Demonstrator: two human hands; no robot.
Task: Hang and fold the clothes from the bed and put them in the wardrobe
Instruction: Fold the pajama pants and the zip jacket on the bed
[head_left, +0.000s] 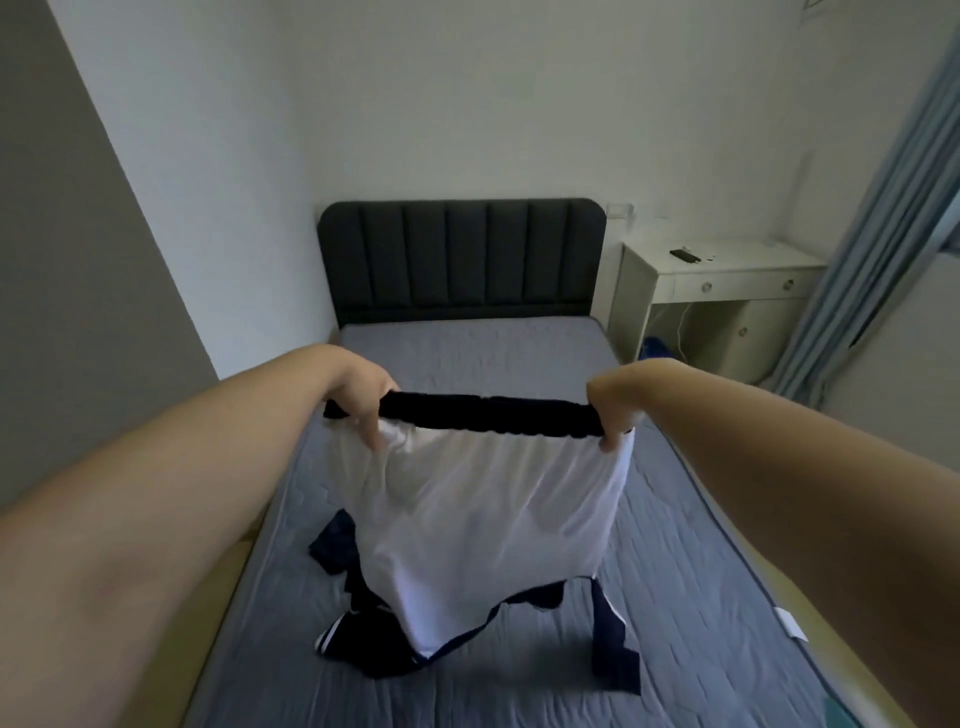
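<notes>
Holding a white fabric garment with a black elastic waistband (483, 519) out in front of us, we grip the band at both ends. Our left hand (363, 400) has its fingers curled over the band's left end. Our right hand (613, 410) pinches the right end, so the band runs taut and level between our hands.

The white panel hangs down from the band, above the grey-blue quilted mattress of the bed (675, 571). Dark navy fabric with white stripes (343, 639) lies on the mattress at the panel's lower edge. We cannot tell whether it belongs to the same garment. A second crumpled navy piece (335, 543) lies on the mattress just left of the panel.

Beyond our hands, the far part of the mattress meets a dark grey padded headboard with vertical channels (462, 260), set against the white wall.

Right of the headboard stands a white desk with round-knobbed drawers (743, 265), and a small dark object (684, 255) rests on its top. Pale blue pleated curtains (883, 234) hang at the far right.
</notes>
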